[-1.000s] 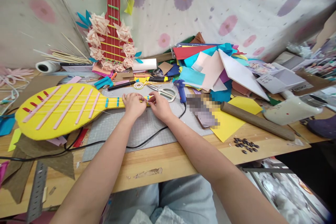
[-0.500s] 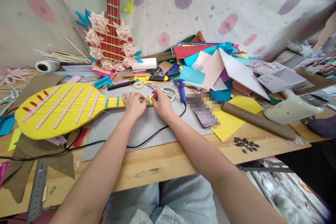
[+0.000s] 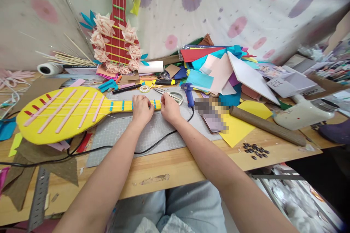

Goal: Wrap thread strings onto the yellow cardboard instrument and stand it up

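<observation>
A yellow craft lute (image 3: 65, 114) lies flat with its round body at left and its neck pointing right. Pink bars cross the body, and blue strips (image 3: 123, 105) cross the neck. Thin white strings run along it; one loose string (image 3: 120, 117) curves below the neck toward my left hand. My left hand (image 3: 142, 110) is over the neck, fingertips pinched together, seemingly on a string. At the neck's end, my right hand (image 3: 170, 108) is also closed in a pinch; what its fingers hold is hidden. White-handled scissors (image 3: 179, 98) lie just behind the right hand.
A blue glue gun (image 3: 188, 94) stands right of my hands, its black cable crossing the grey cutting mat (image 3: 109, 142). Behind are a red flowered lute (image 3: 118, 40) and piled coloured sheets (image 3: 201, 78). A brown roll (image 3: 268, 125) and dark beads (image 3: 255, 150) lie right.
My left hand has shifted slightly right along the neck, and its fingers are drawn closer together. My right hand has barely moved. The lute lies in nearly the same place.
</observation>
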A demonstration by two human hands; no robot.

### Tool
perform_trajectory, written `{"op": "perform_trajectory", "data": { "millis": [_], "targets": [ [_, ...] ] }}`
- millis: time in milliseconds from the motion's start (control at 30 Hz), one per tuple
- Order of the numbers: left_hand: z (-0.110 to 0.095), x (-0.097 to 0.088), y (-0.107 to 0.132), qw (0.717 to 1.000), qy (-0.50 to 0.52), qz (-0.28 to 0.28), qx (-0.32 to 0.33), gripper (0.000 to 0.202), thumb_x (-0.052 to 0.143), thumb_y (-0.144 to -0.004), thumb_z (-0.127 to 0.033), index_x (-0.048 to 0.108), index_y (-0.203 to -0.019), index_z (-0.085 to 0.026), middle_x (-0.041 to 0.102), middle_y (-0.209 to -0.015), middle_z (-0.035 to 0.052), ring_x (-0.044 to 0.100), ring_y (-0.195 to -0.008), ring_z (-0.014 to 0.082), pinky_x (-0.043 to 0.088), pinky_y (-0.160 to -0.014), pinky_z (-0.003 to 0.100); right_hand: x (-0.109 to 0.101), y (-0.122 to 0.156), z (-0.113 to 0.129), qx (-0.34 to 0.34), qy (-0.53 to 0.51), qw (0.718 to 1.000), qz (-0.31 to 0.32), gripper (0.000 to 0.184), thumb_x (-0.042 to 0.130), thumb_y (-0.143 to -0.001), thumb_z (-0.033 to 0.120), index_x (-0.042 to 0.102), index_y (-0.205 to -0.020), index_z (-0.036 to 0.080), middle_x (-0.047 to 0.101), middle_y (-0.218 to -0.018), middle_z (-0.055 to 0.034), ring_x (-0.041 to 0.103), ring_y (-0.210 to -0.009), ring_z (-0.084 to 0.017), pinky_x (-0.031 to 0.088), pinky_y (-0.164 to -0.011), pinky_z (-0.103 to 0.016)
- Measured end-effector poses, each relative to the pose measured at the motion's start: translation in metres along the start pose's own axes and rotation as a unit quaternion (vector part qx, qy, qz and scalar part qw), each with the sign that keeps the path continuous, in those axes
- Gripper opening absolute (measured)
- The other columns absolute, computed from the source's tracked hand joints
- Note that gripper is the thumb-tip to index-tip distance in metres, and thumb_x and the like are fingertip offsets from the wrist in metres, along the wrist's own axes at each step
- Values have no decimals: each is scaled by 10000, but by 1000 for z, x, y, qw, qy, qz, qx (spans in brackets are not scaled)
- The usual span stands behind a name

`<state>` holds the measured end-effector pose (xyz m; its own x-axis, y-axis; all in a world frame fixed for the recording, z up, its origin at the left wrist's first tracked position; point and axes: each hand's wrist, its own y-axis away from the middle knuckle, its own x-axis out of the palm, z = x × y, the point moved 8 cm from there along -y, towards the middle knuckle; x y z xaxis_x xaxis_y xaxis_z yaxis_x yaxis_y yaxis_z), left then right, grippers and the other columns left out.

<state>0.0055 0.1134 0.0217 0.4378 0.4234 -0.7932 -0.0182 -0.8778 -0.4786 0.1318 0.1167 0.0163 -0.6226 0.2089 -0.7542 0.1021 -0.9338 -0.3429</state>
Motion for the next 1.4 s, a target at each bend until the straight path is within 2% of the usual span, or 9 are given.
{"op": "perform_trajectory", "data": {
  "millis": [133, 233, 333, 467, 633, 933, 1400],
  "targets": [
    [2, 0, 0, 1000, 8, 8, -7, 77, 546, -743, -205, 559, -667, -199, 569, -915, 83, 501, -1007, 264, 207, -1105, 517, 3, -2, -2, -40, -35, 998, 18, 264, 416, -764, 71, 573, -949, 175, 604, -880, -66, 526, -913, -203, 411, -846, -352],
    [1, -3, 1, 1000, 3, 9, -3, 89, 548, -759, -240, 581, -689, -195, 571, -931, 89, 491, -1034, 273, 170, -1115, 535, 6, -2, -4, -54, -35, 997, 38, 233, 490, -764, 106, 611, -956, 157, 586, -934, -79, 518, -928, -196, 405, -880, -343],
    [-2, -4, 1, 1000, -5, 11, 7, 101, 552, -762, -248, 591, -689, -190, 570, -927, 89, 494, -1031, 269, 149, -1127, 529, 9, -1, -4, -48, -19, 998, 48, 226, 543, -791, 178, 627, -999, 150, 558, -922, -80, 513, -927, -196, 404, -871, -331],
    [-6, -4, 1, 999, -19, 22, 25, 108, 535, -775, -238, 609, -719, -181, 574, -927, 91, 504, -1018, 258, 154, -1136, 505, 14, -2, 0, -45, -1, 997, 55, 198, 494, -862, 234, 620, -1003, 175, 551, -879, -66, 506, -917, -195, 395, -847, -326],
    [-8, -6, 2, 998, -51, 24, 40, 128, 527, -780, -268, 611, -729, -185, 569, -927, 91, 490, -1035, 272, 148, -1134, 518, 19, -7, 0, -36, 5, 998, 53, 110, 486, -866, 206, 582, -833, 164, 574, -861, -61, 497, -872, -183, 382, -787, -294],
    [-5, 7, -3, 998, -52, 41, 7, 89, 527, -756, -218, 577, -700, -170, 544, -963, 119, 481, -1066, 286, 227, -1115, 478, 20, -5, 7, -30, 3, 999, 45, 113, 454, -824, 147, 509, -731, 182, 569, -767, -43, 495, -769, -168, 363, -700, -274],
    [-9, 10, -5, 998, -39, 38, 20, 104, 498, -748, -145, 508, -653, -186, 560, -950, 127, 503, -1059, 288, 250, -1103, 480, 20, -6, 12, -43, 47, 997, 52, 99, 444, -821, 140, 509, -758, 179, 596, -814, -70, 513, -819, -184, 368, -724, -286]
  ]
}}
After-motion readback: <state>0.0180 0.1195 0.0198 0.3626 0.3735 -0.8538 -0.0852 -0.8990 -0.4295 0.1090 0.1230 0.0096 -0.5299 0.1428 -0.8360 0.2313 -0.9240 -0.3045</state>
